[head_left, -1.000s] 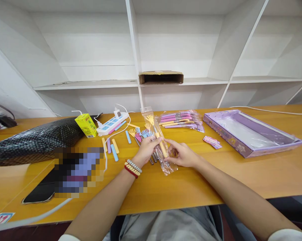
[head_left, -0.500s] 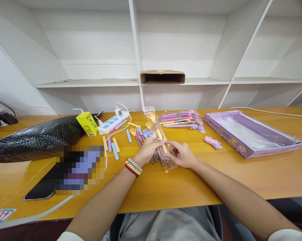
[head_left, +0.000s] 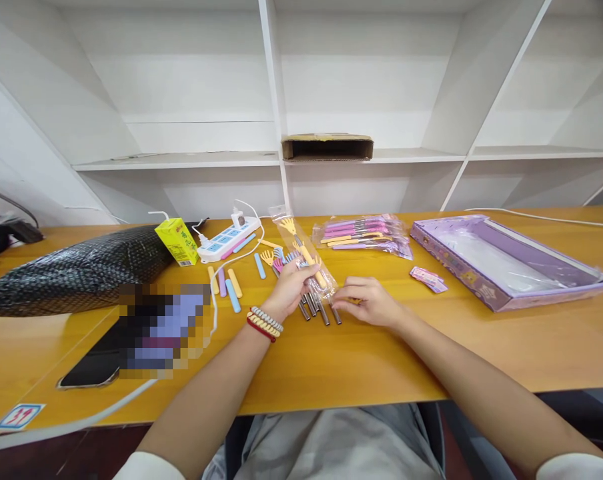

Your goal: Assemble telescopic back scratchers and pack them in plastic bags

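Observation:
My left hand [head_left: 294, 287] is closed on a clear plastic bag [head_left: 326, 275] with a yellow back scratcher [head_left: 306, 255] inside, its claw end pointing away from me. My right hand [head_left: 365, 301] is beside the bag's near end, thumb and fingertips drawn together; what they pinch, if anything, is too small to make out. Below the bag lies a pile of loose back scratchers with metal rods [head_left: 325, 315] and yellow, pink and blue claw heads [head_left: 278, 255]. Loose coloured handle sleeves, among them a blue one [head_left: 233, 295] and a yellow one [head_left: 235, 283], lie left of the pile.
Bagged back scratchers [head_left: 364, 233] are stacked behind my right hand. Small printed cards [head_left: 428, 279] and a purple box tray [head_left: 486, 297] lie to the right. A power strip [head_left: 230, 240], drink carton [head_left: 177, 241], black wrapped parcel [head_left: 81, 267] and phone [head_left: 94, 357] are left.
The bag with the scratcher has moved left and away from me in my left hand. My right hand has shifted slightly right, away from the handle, and the bag's near end no longer hangs over the rods.

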### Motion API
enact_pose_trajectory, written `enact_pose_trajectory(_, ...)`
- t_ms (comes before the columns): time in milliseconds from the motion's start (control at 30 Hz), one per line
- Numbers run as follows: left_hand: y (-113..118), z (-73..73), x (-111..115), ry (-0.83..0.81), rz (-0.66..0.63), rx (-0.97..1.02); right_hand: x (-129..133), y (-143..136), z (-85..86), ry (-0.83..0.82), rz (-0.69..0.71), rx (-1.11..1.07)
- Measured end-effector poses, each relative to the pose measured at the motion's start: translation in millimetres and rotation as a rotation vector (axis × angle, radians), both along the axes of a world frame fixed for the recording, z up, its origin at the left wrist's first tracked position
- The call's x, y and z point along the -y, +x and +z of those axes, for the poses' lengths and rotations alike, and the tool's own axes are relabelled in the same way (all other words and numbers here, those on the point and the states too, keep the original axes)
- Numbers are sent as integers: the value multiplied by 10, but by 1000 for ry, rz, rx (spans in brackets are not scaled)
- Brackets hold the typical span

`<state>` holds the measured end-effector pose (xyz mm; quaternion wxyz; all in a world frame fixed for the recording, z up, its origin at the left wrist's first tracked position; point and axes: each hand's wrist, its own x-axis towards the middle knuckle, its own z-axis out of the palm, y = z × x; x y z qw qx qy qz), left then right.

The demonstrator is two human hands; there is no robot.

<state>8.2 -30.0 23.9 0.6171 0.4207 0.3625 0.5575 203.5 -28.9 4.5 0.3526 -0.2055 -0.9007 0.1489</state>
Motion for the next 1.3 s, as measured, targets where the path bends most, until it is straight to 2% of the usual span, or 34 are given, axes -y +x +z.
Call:
enact_pose_trajectory(200, -4, 0, 0, -7, 14, -29, 4, -16, 33, 84, 11, -32)
enact_pose_trajectory(300, 20, -27, 8, -4, 31, -97, 24, -41, 43, 63, 2, -76)
enact_pose_trajectory(500, 119, -68, 57, 4, -140, -210, 32, -92, 29, -20, -40, -162)
enact_pose_trajectory(700, 108, -17, 108, -1, -184, -143, 11, -96, 11, -66, -144, -202)
enact_pose_trajectory(833, 90, -25, 106, 15, -208, -118, 1, -106, -19, -225, -203, -238)
enact_pose_trajectory(967, 85, -75, 73, 34, -217, -119, -30, -118, -58, -617, -185, -337)
enact_pose_trajectory(1067, 80, -109, 48, 40, -243, -147, -55, -110, -70, -863, -129, -310)
enact_pose_trajectory(1133, 77, -124, 37, 47, -229, -166, -64, -103, -76, -893, -85, -269)
enact_pose_trajectory(1300, 70, -120, 37, 53, -144, -237, -65, -105, -93, -784, -89, -272)
